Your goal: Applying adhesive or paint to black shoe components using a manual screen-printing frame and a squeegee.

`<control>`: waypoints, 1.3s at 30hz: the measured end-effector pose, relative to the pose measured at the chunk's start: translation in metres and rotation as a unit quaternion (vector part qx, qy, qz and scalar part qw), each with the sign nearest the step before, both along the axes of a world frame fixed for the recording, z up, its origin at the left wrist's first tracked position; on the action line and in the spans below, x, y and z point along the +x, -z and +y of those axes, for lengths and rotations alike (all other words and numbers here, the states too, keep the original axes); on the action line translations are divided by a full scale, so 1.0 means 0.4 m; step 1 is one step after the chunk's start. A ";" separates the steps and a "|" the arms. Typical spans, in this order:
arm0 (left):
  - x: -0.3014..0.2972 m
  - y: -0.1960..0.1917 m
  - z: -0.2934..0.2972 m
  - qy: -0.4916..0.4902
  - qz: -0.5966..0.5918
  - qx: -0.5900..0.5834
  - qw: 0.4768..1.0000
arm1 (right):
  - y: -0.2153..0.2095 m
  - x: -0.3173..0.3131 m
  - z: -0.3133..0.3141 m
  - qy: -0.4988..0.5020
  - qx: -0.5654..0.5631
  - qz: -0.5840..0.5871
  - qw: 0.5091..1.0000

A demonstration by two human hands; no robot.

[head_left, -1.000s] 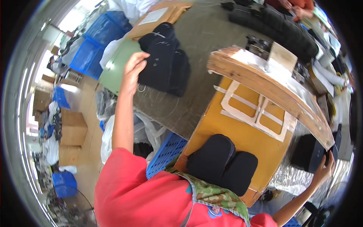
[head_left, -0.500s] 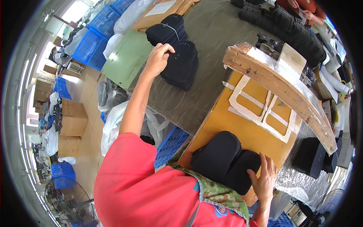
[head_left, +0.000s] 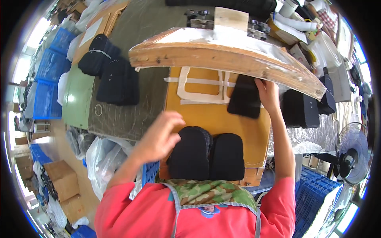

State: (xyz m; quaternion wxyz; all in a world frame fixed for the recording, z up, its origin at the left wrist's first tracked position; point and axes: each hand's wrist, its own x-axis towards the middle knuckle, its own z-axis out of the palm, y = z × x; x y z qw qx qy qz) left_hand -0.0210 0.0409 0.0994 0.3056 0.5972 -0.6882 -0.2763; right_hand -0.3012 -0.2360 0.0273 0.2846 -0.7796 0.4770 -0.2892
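Observation:
At the right side of the yellow board, my right hand pinches the edge of a black rounded fabric piece. It lies over the right part of a pale cut-out frame template, below a curved wooden beam. My left hand, slightly blurred, is left of the near stacks, thumb apart from bent fingers, nothing visible between them. Two stacks of black fabric pieces, a left stack and a right stack, sit side by side at the board's near edge.
The curved wooden beam hangs over the board's far part. Black piles lie on the dark table at left, near a pale ring. More black stacks stand at right. A fan and blue crates are at lower right.
My left hand has come back from the far-left black pile toward the board. My right hand has moved from the near stack to the template, with a black piece there. The view has turned right.

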 end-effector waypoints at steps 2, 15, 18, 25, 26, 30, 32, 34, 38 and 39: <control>-0.077 0.018 0.023 0.030 -0.053 0.034 0.998 | 0.081 0.032 -0.093 0.010 -0.113 0.014 0.993; -0.121 0.060 0.047 -0.005 -0.120 -0.054 0.991 | 0.079 0.119 -0.014 -0.113 -0.123 0.123 0.978; -0.118 0.064 0.053 0.014 -0.132 -0.089 0.987 | 0.073 0.124 -0.010 -0.103 -0.135 0.101 0.980; -0.067 0.006 0.051 -0.003 0.105 0.000 0.995 | 0.044 0.115 -0.014 -0.167 -0.146 0.161 0.962; -0.056 0.000 0.039 -0.029 0.180 0.021 0.983 | 0.038 0.109 -0.014 -0.178 -0.156 0.190 0.953; -0.004 0.054 -0.110 -0.116 0.229 -0.016 0.966 | 0.023 0.106 -0.021 -0.201 -0.032 0.195 0.960; 0.029 0.111 -0.229 -0.117 0.201 -0.047 0.971 | 0.021 0.107 -0.020 -0.200 -0.060 0.174 0.962; 0.042 0.174 -0.369 -0.182 0.119 -0.059 0.974 | 0.023 0.108 -0.018 -0.192 -0.042 0.181 0.964; 0.055 0.223 -0.512 -0.187 -0.086 -0.092 0.974 | 0.035 0.104 -0.016 -0.182 -0.096 0.196 0.959; 0.047 0.224 -0.526 -0.206 -0.123 -0.102 0.965 | 0.038 0.103 -0.015 -0.180 -0.111 0.189 0.959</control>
